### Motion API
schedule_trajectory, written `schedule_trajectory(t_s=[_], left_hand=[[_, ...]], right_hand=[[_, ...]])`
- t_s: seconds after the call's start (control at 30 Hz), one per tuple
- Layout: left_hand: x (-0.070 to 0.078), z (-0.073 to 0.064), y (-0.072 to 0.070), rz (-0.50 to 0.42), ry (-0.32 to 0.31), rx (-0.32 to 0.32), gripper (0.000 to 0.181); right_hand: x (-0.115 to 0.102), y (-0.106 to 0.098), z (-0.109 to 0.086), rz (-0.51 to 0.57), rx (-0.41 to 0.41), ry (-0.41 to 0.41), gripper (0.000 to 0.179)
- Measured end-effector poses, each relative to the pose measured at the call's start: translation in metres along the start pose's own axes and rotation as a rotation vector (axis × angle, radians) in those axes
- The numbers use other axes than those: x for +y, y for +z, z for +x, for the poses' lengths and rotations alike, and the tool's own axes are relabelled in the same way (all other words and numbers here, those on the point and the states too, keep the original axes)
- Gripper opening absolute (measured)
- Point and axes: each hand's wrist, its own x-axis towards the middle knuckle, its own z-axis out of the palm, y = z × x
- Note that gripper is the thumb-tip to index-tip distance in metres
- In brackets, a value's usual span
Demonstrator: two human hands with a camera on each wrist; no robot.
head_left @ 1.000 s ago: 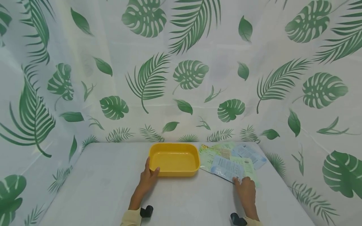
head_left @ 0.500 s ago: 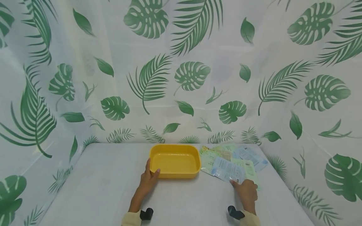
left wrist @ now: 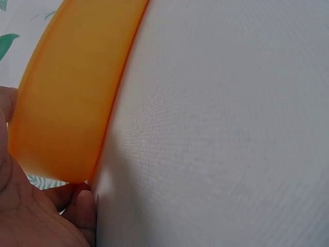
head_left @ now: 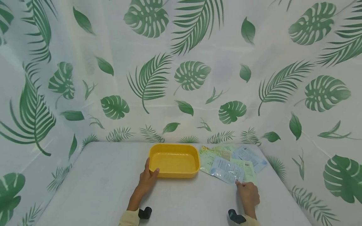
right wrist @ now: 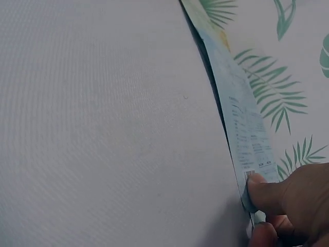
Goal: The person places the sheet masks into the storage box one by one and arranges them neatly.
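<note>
A shallow yellow plastic tray (head_left: 174,160) sits at the middle back of the white table with nothing in it. My left hand (head_left: 147,180) grips its near left corner, thumb at the front and fingers along the left side. In the left wrist view, fingertips reach down to the bottom edge of the tray wall (left wrist: 77,92). Right of the tray, my right hand (head_left: 249,193) pinches the near corner of a flat light-blue packet (head_left: 227,169). In the right wrist view the thumb (right wrist: 259,193) presses beside its barcode, with fingers curled beneath.
Under and behind the held packet lie several overlapping flat packets, including a green one (head_left: 247,168) and another blue one (head_left: 250,157). The white table (head_left: 107,182) ends at a leaf-printed curtain (head_left: 158,119) behind and at both sides.
My right hand has shifted slightly at the corner of the blue packet, first left, then back right. The packet and tray stay nearly in place, and my left hand keeps its grip.
</note>
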Motion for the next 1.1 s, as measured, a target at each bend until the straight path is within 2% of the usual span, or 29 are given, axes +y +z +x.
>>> schedule_trajectory(t_s=[0.17,0.4,0.67,0.8,1.03,1.1], left_hand=[[0.002,0.0,-0.001,-0.005,-0.022,-0.005,0.077],[0.002,-0.001,-0.001,-0.011,-0.052,-0.021,0.077],[0.0,0.0,-0.002,-0.015,-0.017,-0.018,0.078],[0.0,0.0,-0.003,-0.02,0.005,-0.014,0.077],[0.001,0.0,-0.003,-0.01,-0.001,-0.011,0.075],[0.0,0.0,-0.003,-0.006,-0.005,-0.007,0.075]], right_hand=[[0.001,-0.004,-0.002,0.05,0.003,-0.027,0.036],[0.005,-0.011,0.0,0.226,-0.014,0.024,0.035],[0.004,-0.02,0.002,0.358,-0.154,0.076,0.043],[-0.001,-0.022,0.001,0.392,-0.187,0.083,0.044],[-0.003,-0.022,-0.004,0.29,-0.179,0.077,0.047],[-0.003,-0.021,-0.005,0.294,-0.169,0.064,0.048]])
